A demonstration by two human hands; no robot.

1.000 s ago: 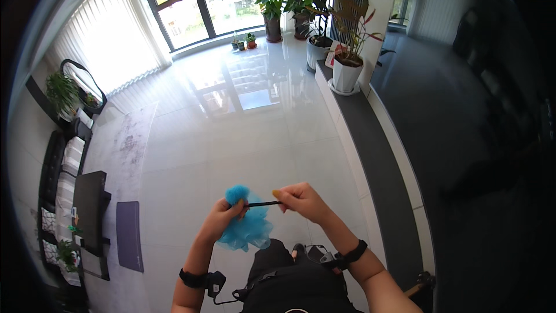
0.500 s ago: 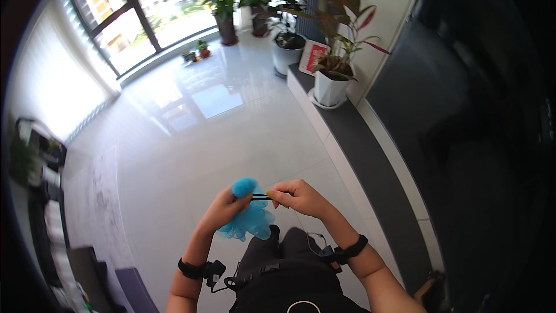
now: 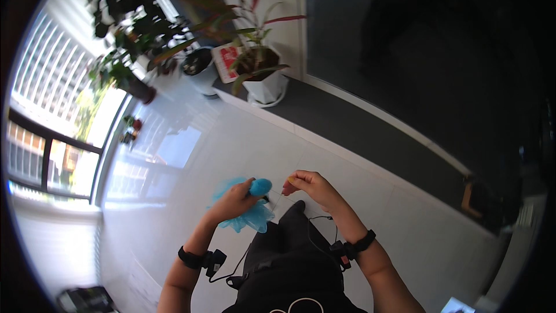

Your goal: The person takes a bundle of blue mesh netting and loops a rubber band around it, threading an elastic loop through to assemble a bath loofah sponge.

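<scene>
My left hand [image 3: 234,202] is closed around a bundle of light blue mesh netting [image 3: 255,219]. A dense, rounded blue lump sticks out beside the thumb, and ruffled netting spreads below and behind the fingers. Short black bits, like an elastic cord, show near the lump; most of the cord is hidden. To the right, apart from the netting, hovers my right hand [image 3: 310,187]. Its fingers are loosely bent, with nothing visible between them.
A dark-topped ledge [image 3: 324,120] runs along the right, bearing a white-potted plant [image 3: 263,88]. More potted plants [image 3: 139,88] stand by the window at left. Shiny pale floor tiles [image 3: 231,139] lie beneath my hands. A cable [image 3: 336,229] hangs from a right-forearm strap.
My right hand has let go of the stretched black cord and moved right, away from the netting. The left hand has turned its bundle slightly. My view has swung to the right.
</scene>
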